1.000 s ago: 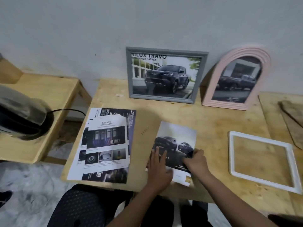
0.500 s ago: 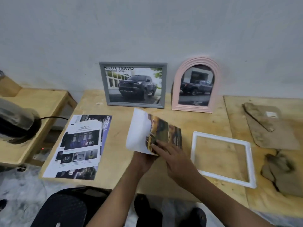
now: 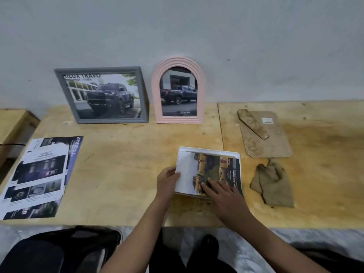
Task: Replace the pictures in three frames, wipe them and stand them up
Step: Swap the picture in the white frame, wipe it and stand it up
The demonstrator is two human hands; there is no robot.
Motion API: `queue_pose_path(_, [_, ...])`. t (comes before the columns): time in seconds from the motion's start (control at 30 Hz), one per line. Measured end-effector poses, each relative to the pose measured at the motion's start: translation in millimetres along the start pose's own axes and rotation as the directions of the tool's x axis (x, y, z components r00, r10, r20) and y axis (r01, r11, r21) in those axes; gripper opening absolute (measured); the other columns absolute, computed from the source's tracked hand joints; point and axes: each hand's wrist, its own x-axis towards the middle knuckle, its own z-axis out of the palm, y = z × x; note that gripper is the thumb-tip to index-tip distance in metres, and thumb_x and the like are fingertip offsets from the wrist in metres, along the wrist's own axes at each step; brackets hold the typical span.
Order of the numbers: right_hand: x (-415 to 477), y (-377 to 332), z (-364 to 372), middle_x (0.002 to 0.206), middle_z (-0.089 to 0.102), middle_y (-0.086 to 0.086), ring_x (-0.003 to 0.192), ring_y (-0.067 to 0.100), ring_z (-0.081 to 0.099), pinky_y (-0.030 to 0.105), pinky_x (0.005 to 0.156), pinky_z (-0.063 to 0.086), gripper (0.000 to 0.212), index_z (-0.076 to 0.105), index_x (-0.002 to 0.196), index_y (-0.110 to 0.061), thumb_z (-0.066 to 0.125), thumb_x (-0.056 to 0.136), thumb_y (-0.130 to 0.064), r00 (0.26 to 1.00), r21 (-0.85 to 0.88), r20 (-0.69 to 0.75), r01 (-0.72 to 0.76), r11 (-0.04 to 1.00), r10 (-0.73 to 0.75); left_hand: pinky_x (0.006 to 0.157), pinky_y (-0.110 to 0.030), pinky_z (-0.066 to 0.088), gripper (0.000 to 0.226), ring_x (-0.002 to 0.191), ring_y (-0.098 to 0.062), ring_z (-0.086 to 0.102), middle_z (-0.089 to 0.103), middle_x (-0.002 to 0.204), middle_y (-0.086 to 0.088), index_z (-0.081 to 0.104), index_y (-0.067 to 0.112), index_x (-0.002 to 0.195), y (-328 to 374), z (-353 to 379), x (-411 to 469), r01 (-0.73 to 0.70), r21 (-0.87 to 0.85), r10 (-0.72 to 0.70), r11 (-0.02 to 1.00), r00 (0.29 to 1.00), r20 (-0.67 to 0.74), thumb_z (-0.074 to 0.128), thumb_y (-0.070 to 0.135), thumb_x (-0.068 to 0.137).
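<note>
**Picture sheet lying over the white frame**

Both hands are working at the near middle of the pale wooden desk. A printed car picture sheet, with yellow vehicles on its right part and a blank white part on its left, is lying on top of a white rectangular frame. The frame is resting flat on the desk, and only its far rim and far right corner are showing past the paper.

The left hand is pinching the sheet's left edge. Its thumb is lying on the white part, and its other fingers are hidden beneath the paper. The right hand is pressing down on the printed face close to the sheet's near edge, with its fingers lying straight and slightly spread.

At the far edge of the desk, a grey rectangular frame holding a dark pickup picture is standing upright in front of the grey wall. A pink arched frame with another dark pickup picture is standing just to its right.

Right of the hands, a brown backing board with its folding stand is lying flat. A crumpled brownish cloth is lying just nearer than the board, apart from the white frame. On the left side of the desk, a stack of printed brochure pages is lying face up, well apart from the hands.
</note>
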Motion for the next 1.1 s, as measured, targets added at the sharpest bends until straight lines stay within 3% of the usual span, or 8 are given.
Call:
queue_pose_path(0.13, [5, 9, 9, 0.154, 0.025, -0.001, 0.139, 0.025, 0.029, 0.044, 0.103, 0.035, 0.073, 0.026, 0.147, -0.027, 0.002, 0.079, -0.042, 0.995, 0.05, 0.099, 0.028, 0.998, -0.033, 0.084, -0.023, 0.039, 0.035, 0.108, -0.022, 0.055, 0.06, 0.118, -0.009, 0.058, 0.005, 0.118, -4, 10, -3, -0.214, 0.419, 0.277, 0.882, 0.956, -0.094, 0.056, 0.002, 0.083])
queue_pose_path(0.23, [9, 10, 11, 0.144, 0.045, -0.001, 0.127, 0.026, 0.048, 0.043, 0.094, 0.046, 0.06, 0.046, 0.136, -0.029, 0.018, 0.086, -0.046, 0.994, 0.046, 0.109, 0.023, 0.999, -0.028, 0.096, -0.019, 0.031, 0.04, 0.125, -0.021, 0.045, 0.051, 0.132, -0.007, 0.052, 0.009, 0.127, -7, 14, 1, -0.401, 0.551, 0.404, 0.732, 0.906, 0.123, 0.057, 0.009, 0.087])
queue_pose_path(0.3, [10, 12, 16, 0.127, 0.061, -0.002, 0.111, 0.024, 0.061, 0.043, 0.081, 0.053, 0.046, 0.062, 0.119, -0.03, 0.033, 0.086, -0.042, 0.994, 0.021, 0.096, -0.051, 0.998, 0.048, 0.108, -0.023, 0.023, 0.047, 0.138, -0.02, 0.03, 0.038, 0.146, -0.005, 0.043, 0.013, 0.136, -15, 16, 5, -0.486, 0.641, 0.38, 0.595, 0.872, 0.309, 0.054, 0.023, 0.092])
queue_pose_path(0.4, [13, 13, 16, 0.124, 0.063, 0.001, 0.112, 0.029, 0.06, 0.049, 0.08, 0.053, 0.045, 0.065, 0.113, -0.026, 0.036, 0.081, -0.037, 0.982, 0.044, 0.071, -0.179, 0.983, 0.176, 0.119, -0.038, 0.01, 0.058, 0.147, -0.02, 0.001, 0.011, 0.158, -0.002, 0.027, 0.021, 0.146, -31, 12, 9, -0.549, 0.768, 0.292, 0.33, 0.833, 0.469, 0.041, 0.044, 0.095])
queue_pose_path(0.63, [16, 19, 33, 0.143, 0.044, 0.007, 0.133, 0.04, 0.035, 0.055, 0.102, 0.034, 0.051, 0.053, 0.13, -0.02, 0.031, 0.087, -0.037, 0.974, 0.201, -0.025, -0.215, 0.956, 0.225, 0.12, -0.039, 0.004, 0.066, 0.138, -0.012, -0.021, -0.005, 0.158, -0.006, 0.017, 0.017, 0.149, -42, 1, 13, -0.615, 0.72, 0.299, 0.321, 0.787, 0.539, 0.038, 0.047, 0.094])
queue_pose_path(0.77, [20, 19, 31, 0.149, 0.036, 0.004, 0.138, 0.036, 0.026, 0.054, 0.109, 0.024, 0.055, 0.048, 0.134, -0.022, 0.027, 0.087, -0.039, 0.97, 0.231, -0.02, -0.233, 0.945, 0.244, 0.115, -0.031, -0.004, 0.073, 0.138, -0.016, -0.022, -0.004, 0.158, -0.008, 0.016, 0.016, 0.149, -40, 3, 13, -0.62, 0.721, 0.308, 0.309, 0.783, 0.541, 0.021, 0.054, 0.087])
queue_pose_path(0.9, [26, 26, 28, 0.154, 0.024, -0.001, 0.143, 0.031, 0.015, 0.05, 0.114, 0.014, 0.061, 0.04, 0.14, -0.026, 0.018, 0.087, -0.044, 0.976, 0.225, 0.011, -0.212, 0.951, 0.215, 0.114, -0.03, -0.007, 0.071, 0.138, -0.018, -0.025, -0.009, 0.158, -0.008, 0.008, 0.011, 0.15, -36, 6, 14, -0.583, 0.742, 0.285, 0.33, 0.811, 0.511, 0.027, 0.05, 0.093])
queue_pose_path(1.1, [29, 46, 14, 0.15, 0.035, 0.001, 0.141, 0.028, 0.025, 0.048, 0.111, 0.027, 0.048, 0.046, 0.137, -0.023, 0.036, 0.091, -0.032, 0.991, 0.276, -0.072, -0.09, 0.957, 0.114, 0.114, -0.032, -0.012, 0.064, 0.144, -0.022, -0.017, -0.01, 0.158, -0.009, 0.005, 0.006, 0.149, -9, 34, 13, -0.513, 0.774, 0.263, 0.372, 0.858, 0.442, 0.033, 0.031, 0.098])
